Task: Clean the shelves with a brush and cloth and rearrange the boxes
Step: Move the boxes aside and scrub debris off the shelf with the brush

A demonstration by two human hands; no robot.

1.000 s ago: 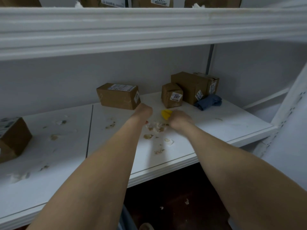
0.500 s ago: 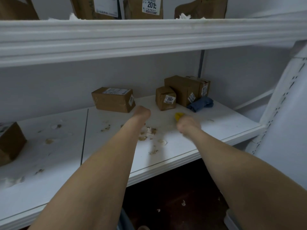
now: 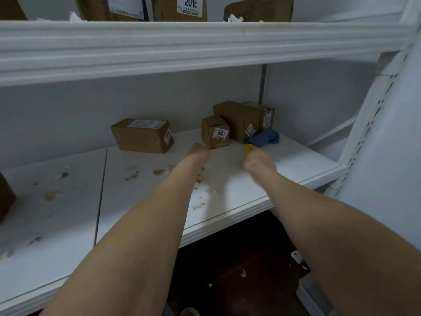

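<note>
My right hand (image 3: 257, 161) grips a yellow brush (image 3: 247, 148) low over the white shelf (image 3: 296, 166), just in front of a crumpled blue cloth (image 3: 265, 137). My left hand (image 3: 199, 152) is curled into a fist on the shelf, close in front of the small brown box labelled 2007 (image 3: 215, 132); nothing shows in it. A bigger brown box (image 3: 237, 119) stands behind that small one, and another brown box (image 3: 142, 135) lies to the left by the back wall. Brown and white dirt scraps (image 3: 159, 171) lie on the shelf around and under my left arm.
The upper shelf (image 3: 205, 42) overhangs closely and carries several labelled boxes. A further brown box (image 3: 5, 197) sits at the far left edge. A slotted white upright (image 3: 364, 133) bounds the shelf on the right. Paper scraps (image 3: 243, 273) lie on the dark floor below.
Both hands have moved away from the pile of scraps toward the back of the shelf; the right hand with the brush now sits by the blue cloth. The view tilted up.
</note>
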